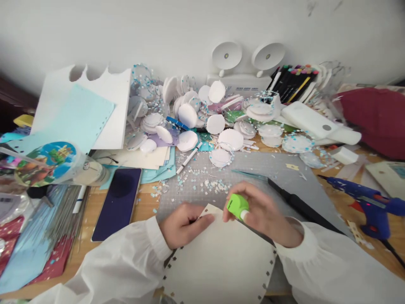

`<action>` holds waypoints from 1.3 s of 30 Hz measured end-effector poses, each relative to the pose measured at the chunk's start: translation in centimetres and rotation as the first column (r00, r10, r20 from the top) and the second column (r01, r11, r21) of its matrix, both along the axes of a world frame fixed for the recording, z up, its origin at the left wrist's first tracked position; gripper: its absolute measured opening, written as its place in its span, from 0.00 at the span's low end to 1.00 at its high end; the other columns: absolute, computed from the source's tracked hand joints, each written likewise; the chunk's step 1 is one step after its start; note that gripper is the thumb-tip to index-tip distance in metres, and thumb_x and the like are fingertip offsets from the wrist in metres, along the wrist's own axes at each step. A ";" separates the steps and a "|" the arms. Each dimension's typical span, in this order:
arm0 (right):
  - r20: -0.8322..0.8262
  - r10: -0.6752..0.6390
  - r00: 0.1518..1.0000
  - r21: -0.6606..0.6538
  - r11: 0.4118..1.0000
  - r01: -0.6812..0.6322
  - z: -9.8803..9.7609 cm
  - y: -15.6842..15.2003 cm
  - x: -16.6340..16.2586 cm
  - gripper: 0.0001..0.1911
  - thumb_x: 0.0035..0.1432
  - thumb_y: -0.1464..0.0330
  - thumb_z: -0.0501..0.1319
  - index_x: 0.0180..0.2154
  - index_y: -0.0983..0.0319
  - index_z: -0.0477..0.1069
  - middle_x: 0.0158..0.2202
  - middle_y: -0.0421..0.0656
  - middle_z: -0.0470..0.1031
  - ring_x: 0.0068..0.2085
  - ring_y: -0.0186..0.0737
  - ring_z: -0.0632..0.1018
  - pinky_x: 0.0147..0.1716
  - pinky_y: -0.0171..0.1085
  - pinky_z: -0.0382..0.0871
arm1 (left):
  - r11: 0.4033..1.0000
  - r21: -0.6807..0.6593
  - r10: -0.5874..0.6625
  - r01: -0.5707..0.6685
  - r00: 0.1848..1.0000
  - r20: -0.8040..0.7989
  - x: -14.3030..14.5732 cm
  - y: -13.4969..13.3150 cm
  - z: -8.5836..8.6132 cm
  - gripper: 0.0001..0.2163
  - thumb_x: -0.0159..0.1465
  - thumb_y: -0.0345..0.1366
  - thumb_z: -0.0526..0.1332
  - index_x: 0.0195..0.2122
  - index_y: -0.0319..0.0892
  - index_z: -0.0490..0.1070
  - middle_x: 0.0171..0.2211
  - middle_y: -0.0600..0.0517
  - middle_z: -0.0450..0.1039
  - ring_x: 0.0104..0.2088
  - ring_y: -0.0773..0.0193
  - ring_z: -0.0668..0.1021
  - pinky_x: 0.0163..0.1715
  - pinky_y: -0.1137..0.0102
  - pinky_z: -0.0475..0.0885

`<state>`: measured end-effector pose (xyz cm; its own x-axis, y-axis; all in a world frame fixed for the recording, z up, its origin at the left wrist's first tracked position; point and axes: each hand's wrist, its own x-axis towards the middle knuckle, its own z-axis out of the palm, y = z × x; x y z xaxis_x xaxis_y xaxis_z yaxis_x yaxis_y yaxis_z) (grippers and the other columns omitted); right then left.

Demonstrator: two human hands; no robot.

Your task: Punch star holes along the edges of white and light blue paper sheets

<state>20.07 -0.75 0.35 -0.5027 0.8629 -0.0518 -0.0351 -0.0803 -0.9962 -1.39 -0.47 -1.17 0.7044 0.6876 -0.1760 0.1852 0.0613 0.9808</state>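
My left hand [186, 223] is closed on the upper left edge of a cream paper sheet [221, 261], thumb on top. Small flower-shaped holes run along the sheet's left and right edges. A bright green craft punch [238, 207] with a white part is gripped in my right hand [256, 209], just above the sheet's top edge. Beyond both hands, tiny white and blue paper cutouts [215, 185] lie scattered on the grey cutting mat [196, 198]. Right of my right hand lies a black-handled tool with a thin pointed end [291, 198].
White foam discs [216, 125] and beaded wire crowd the back. On the left are a phone [117, 202], a patterned cup [47, 164], thin wires [65, 215] and light blue paper [79, 114]. A blue glue gun [373, 204] sits at right, below a white device [319, 122].
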 end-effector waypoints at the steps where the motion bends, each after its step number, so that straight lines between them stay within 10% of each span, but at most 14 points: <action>1: 0.083 -0.006 0.996 0.073 0.997 0.000 0.2 -0.2 0.1 0.15 0.56 0.56 0.59 0.42 0.56 0.60 0.34 0.43 0.76 0.36 0.42 0.78 0.36 0.42 0.72 | 1.000 -0.009 -0.002 0.002 1.000 0.000 0.0 0.0 0.0 0.20 0.66 0.47 0.50 0.23 0.37 0.61 0.18 0.57 0.54 0.20 0.74 0.58 0.17 0.79 0.53; 7: 0.145 -0.209 0.967 0.322 0.934 0.154 0.1 -0.6 0.2 0.13 0.60 0.63 0.56 0.45 0.57 0.58 0.43 0.47 0.76 0.46 0.44 0.76 0.46 0.45 0.69 | 0.997 -0.078 0.004 -0.003 1.000 0.015 0.0 0.1 0.1 0.21 0.66 0.48 0.50 0.22 0.38 0.60 0.18 0.57 0.56 0.19 0.73 0.60 0.16 0.78 0.55; 16: 0.163 -0.251 0.954 0.358 0.916 0.180 -0.3 -0.7 -0.1 0.14 0.60 0.64 0.57 0.47 0.56 0.58 0.43 0.46 0.74 0.46 0.44 0.76 0.46 0.44 0.69 | 0.991 -0.132 0.000 0.005 0.999 0.041 0.0 0.1 0.1 0.21 0.66 0.48 0.50 0.23 0.37 0.61 0.19 0.56 0.59 0.19 0.74 0.61 0.16 0.78 0.56; 39: 0.230 -0.091 0.969 0.296 0.955 0.019 -1.0 -1.3 -1.2 0.17 0.53 0.70 0.64 0.46 0.58 0.65 0.40 0.42 0.71 0.41 0.38 0.73 0.42 0.37 0.68 | 0.951 0.304 -0.025 0.047 0.997 -0.077 0.1 0.5 -0.9 0.19 0.66 0.40 0.50 0.18 0.40 0.49 0.16 0.60 0.47 0.18 0.75 0.54 0.17 0.77 0.50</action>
